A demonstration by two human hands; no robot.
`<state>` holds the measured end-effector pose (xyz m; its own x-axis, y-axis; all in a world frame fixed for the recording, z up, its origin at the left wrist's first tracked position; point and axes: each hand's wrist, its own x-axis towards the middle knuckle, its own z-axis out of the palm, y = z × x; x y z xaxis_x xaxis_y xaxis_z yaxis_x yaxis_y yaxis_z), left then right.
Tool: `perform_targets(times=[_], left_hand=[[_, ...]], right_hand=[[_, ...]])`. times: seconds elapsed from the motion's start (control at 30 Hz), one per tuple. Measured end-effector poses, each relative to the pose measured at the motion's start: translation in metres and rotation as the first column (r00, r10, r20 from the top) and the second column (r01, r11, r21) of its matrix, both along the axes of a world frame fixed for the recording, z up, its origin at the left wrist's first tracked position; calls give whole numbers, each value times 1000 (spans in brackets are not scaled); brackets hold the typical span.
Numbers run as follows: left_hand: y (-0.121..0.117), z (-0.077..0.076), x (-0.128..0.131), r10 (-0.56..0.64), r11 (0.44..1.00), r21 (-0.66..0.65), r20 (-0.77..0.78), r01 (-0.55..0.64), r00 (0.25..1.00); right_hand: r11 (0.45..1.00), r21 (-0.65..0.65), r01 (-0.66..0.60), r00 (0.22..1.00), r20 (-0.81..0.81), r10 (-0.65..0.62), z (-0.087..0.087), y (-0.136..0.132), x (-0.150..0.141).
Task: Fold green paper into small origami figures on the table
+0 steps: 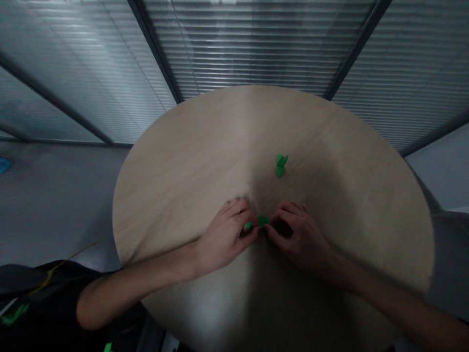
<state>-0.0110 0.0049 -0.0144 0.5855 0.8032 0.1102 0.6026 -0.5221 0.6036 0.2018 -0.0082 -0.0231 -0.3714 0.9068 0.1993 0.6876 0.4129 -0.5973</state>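
Observation:
Between my two hands, low over the table, is a small green piece (263,221) that looks like folded paper. The thumb and fingertips of my left hand (229,232) pinch its left end, and a bit of green shows inside the curl of those fingers. On the other side, my right hand (302,237) has thumb and forefinger closed on the right end. The fingertips hide much of its shape. Farther off lies a second green folded piece (280,165) with pointed tips, apart from both hands.
A round wooden table (183,161) fills the middle of the view. Behind it stand glass panels with blinds (252,54) and dark frames. Grey floor (66,195) shows at the left, with a blue object (3,165) at the edge.

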Motion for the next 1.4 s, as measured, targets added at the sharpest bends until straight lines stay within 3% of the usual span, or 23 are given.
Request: perform_targets(times=[0.43, 0.77, 1.03, 1.4], left_hand=[[0, -1, 2, 26, 999, -24, -4, -26, 1000], [-2, 1, 0, 9, 999, -32, -17, -9, 1000], [-2, 1, 2, 16, 1000, -13, -58, -17, 998], [-3, 2, 5, 45, 999, -15, -71, -46, 996]], right_hand=[[1000, 6, 19, 999, -38, -18, -2, 1, 0], [994, 65, -87, 994, -60, 91, -5, -1, 10], [999, -2, 34, 998, -58, -34, 0, -4, 1], [998, 4, 68, 994, -81, -68, -3, -4, -3]])
